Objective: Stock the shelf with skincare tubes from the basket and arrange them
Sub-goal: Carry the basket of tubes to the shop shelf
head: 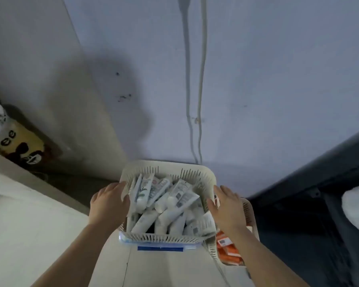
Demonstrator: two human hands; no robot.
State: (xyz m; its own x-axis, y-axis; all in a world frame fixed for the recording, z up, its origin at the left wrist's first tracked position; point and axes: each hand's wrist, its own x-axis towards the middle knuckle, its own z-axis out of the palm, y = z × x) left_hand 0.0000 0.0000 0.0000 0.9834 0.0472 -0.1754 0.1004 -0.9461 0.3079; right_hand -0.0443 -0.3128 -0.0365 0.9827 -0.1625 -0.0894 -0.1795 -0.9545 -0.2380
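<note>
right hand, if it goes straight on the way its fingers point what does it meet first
Probably the basket: the right hand points up and slightly left along its right rim, so the far right corner comes first, then the wall behind. Depth is unclear.

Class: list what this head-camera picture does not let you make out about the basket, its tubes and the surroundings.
All head view.
Print on the tubes: blurred, too small to read.
Lower tubes: buried under the upper ones, so uncountable.
Orange packs: mostly hidden by the right hand and the basket.
Yellow-labelled container: cut off by the left edge.
Shelf: out of frame.
</note>
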